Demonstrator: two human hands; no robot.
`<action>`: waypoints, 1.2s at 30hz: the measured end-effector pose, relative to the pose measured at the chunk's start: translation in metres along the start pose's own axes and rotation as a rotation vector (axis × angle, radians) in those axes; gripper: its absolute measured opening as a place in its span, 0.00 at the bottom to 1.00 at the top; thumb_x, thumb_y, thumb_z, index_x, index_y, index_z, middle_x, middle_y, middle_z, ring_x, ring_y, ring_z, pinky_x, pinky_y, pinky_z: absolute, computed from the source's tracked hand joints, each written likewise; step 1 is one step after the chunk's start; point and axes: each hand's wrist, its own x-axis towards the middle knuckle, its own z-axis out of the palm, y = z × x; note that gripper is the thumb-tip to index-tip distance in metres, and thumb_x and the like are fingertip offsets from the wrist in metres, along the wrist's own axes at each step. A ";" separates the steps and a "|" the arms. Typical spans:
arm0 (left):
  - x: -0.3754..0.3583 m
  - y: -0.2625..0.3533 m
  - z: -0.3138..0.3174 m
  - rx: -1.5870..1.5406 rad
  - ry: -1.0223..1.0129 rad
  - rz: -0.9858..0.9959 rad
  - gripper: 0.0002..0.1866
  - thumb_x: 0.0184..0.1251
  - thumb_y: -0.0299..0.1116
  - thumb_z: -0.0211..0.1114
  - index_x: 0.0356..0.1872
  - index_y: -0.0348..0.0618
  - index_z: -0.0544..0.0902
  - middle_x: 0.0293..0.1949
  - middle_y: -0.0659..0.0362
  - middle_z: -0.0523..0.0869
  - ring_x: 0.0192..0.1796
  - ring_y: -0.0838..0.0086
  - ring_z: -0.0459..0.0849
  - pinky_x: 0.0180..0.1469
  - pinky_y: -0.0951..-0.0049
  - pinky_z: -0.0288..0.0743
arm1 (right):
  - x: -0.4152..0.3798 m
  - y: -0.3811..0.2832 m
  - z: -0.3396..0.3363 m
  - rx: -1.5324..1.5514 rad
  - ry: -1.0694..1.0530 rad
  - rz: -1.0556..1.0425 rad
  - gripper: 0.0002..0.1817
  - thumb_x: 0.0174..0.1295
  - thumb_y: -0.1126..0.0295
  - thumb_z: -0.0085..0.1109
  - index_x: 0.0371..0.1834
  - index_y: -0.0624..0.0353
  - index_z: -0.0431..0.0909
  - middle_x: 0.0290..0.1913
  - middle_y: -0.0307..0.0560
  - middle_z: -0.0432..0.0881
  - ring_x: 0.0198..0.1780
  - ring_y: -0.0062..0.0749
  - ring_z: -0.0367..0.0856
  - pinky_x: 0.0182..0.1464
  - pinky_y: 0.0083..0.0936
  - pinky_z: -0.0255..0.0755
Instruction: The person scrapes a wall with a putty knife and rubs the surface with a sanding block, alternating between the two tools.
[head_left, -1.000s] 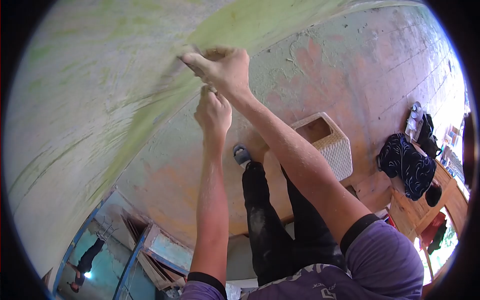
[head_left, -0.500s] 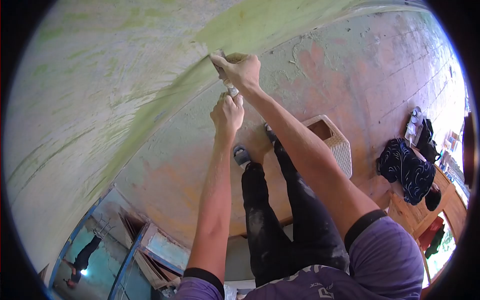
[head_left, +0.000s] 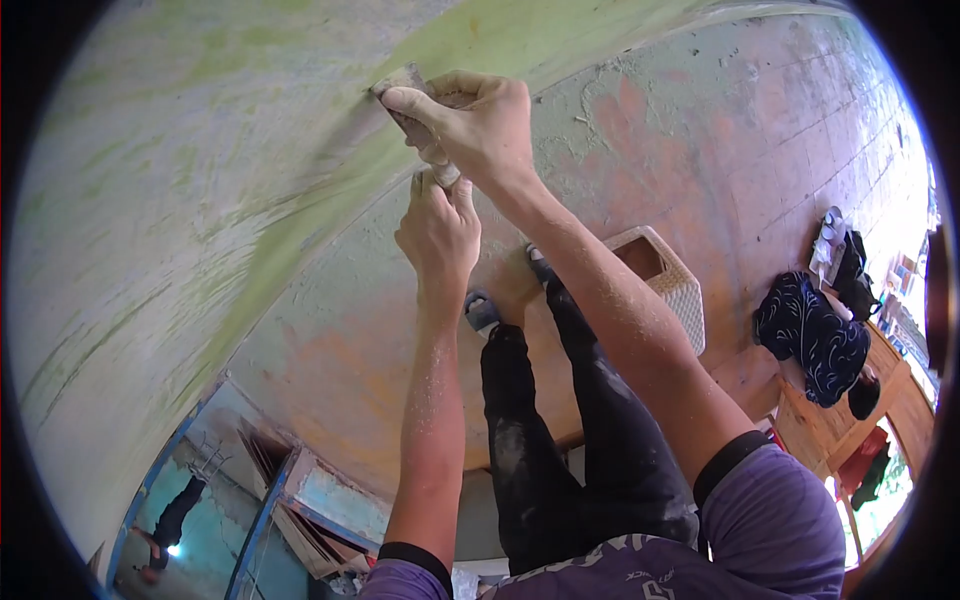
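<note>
Both of my hands are closed on a scraper (head_left: pixel 408 122) with a wide, dusty blade, which touches or nearly touches the green-and-white wall (head_left: pixel 250 130). My right hand (head_left: pixel 487 130) grips the upper part near the blade, its thumb lying along the blade's side. Lower down, my left hand (head_left: pixel 440 232) is wrapped around the handle, most of which is hidden by fingers. Pale dust coats both hands and forearms. Scratches and patches of green paint mark the wall around the blade.
A white woven-textured stool or box (head_left: pixel 678 290) stands on the stained floor (head_left: pixel 350 350) beside my feet. A person in dark patterned clothing (head_left: pixel 812 335) is at the right, near a wooden table (head_left: pixel 825 430). Another person (head_left: pixel 175 520) shows beyond the blue-framed opening at lower left.
Both hands and the scraper have moved up and to the left along the wall. The grip looks the same. The stool and the person at the right stay about where they were.
</note>
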 end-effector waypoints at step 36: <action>0.016 -0.011 0.048 0.194 -0.142 -0.027 0.20 0.77 0.49 0.52 0.46 0.42 0.80 0.48 0.47 0.87 0.45 0.45 0.88 0.47 0.43 0.79 | 0.025 0.046 -0.016 -0.223 0.032 -0.004 0.20 0.53 0.56 0.79 0.22 0.65 0.87 0.16 0.38 0.82 0.19 0.18 0.79 0.24 0.20 0.73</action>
